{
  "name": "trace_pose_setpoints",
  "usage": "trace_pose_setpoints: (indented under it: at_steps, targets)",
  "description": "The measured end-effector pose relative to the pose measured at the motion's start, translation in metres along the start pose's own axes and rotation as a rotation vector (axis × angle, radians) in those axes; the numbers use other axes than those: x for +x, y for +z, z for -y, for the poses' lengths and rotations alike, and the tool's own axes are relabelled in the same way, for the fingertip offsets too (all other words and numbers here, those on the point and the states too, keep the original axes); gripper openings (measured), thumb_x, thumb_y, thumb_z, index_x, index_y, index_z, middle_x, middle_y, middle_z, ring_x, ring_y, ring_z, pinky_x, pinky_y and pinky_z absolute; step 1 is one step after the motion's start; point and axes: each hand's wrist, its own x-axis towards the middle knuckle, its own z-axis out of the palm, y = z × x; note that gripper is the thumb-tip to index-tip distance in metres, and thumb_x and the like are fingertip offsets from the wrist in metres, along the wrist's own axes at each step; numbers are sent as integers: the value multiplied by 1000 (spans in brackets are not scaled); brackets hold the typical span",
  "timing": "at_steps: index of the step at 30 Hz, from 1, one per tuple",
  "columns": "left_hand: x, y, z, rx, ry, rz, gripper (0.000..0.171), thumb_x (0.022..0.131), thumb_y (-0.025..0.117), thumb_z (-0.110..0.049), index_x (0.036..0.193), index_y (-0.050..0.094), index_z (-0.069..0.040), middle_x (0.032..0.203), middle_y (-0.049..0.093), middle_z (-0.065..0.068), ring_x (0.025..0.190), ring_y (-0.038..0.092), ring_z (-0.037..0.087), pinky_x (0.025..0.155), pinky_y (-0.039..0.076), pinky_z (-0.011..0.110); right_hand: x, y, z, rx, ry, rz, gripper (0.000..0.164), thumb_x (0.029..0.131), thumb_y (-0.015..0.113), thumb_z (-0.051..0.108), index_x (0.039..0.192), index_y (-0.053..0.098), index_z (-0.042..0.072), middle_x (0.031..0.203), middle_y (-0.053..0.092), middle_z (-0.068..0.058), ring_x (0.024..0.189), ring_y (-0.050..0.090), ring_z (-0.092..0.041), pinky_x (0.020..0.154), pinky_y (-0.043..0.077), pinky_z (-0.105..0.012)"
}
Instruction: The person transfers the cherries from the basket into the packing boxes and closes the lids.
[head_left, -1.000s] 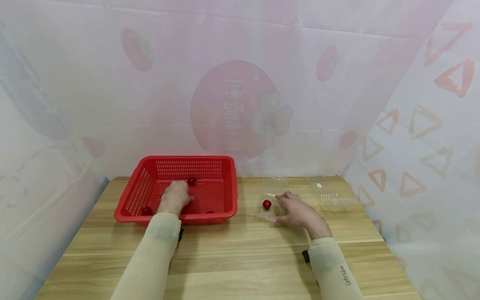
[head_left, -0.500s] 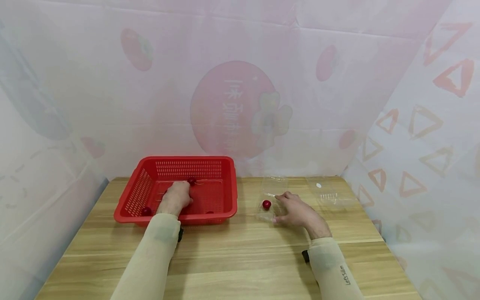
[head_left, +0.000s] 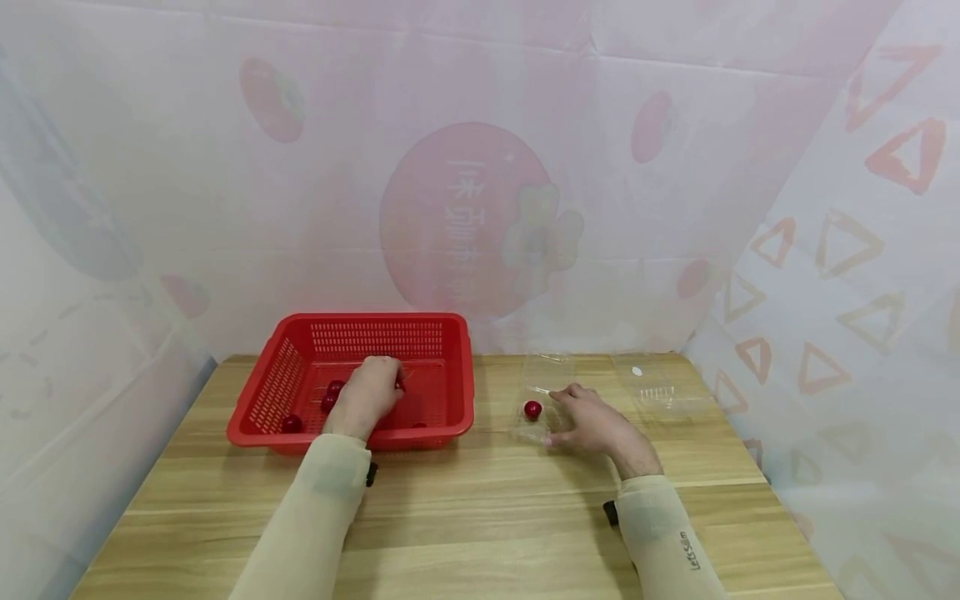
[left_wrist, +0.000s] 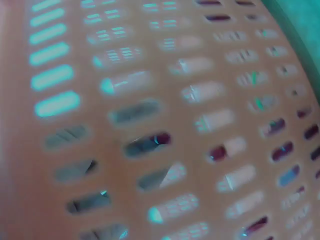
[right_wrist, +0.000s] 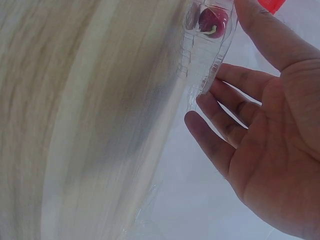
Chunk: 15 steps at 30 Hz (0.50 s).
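My left hand [head_left: 369,390] is down inside the red plastic basket [head_left: 348,437]. Its fingertips are hidden behind the hand, so I cannot tell what they hold. Left of it lie two dark red cherries [head_left: 328,403] close together, and another cherry [head_left: 292,424] sits near the basket's left front corner. With thumb and fingertips at its edges, my right hand [head_left: 596,423] lightly holds a clear plastic clamshell box [right_wrist: 200,67]. One cherry [head_left: 532,409] with a short pale stem lies in that box. Its lid [head_left: 551,371] is folded back.
A second clear plastic box [head_left: 654,388] stands at the back right of the wooden table [head_left: 480,517]. Printed sheets [head_left: 480,217] hang behind and on both sides. In the left wrist view only the basket's slotted wall [left_wrist: 115,170] shows.
My left hand has moved right and slightly back inside the basket, uncovering two cherries on its left and covering the one at the back. The right hand and its box have stayed put.
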Motion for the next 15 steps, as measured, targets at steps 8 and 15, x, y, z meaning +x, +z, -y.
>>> trace_pose_setpoints:
  at_steps: [8,15]
  targets:
    - [-7,1,-19,-8,50,-28,18,108,80,-1,126,82,1,123,83,19,104,76,28,97,72,49,1,0,0,-18,-10,-8,98,96,99,43,171,55,-3,164,62,-26,157,57,-51,133,50,-68]
    - [-10,3,-29,-13,66,-51,26,108,81,-2,134,81,-1,126,82,17,109,76,30,102,72,50,1,1,0,-23,-10,-11,97,97,98,42,172,54,-1,166,61,-25,158,57,-50,134,50,-68]
